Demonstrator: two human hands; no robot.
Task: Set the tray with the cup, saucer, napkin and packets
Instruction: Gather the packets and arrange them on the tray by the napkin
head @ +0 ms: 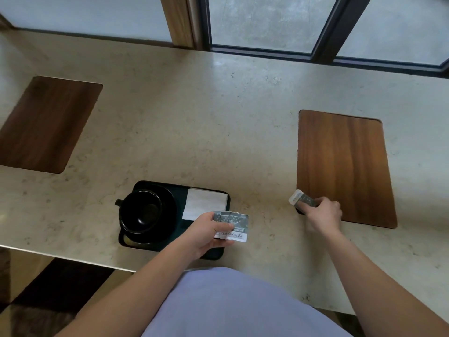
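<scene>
Nearest, left hand [206,233] pinching a fanned stack of grey-and-white paper packets [232,226] over the black rectangular tray [150,184], at 3 o'clock of the black cup [141,211] on its black saucer [170,212]. Beyond, white folded napkin [204,203]. Farther, at 3 o'clock, right hand [322,212] gripping another grey packet [302,199] at the wooden inlay [345,166]. Best gathered first, then laid flat below the napkin.

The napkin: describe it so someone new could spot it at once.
Find the dark tray at the counter's near edge. The napkin lies flat in its far right corner, beside the black cup. It is plain white, unlike the printed grey packets.
</scene>
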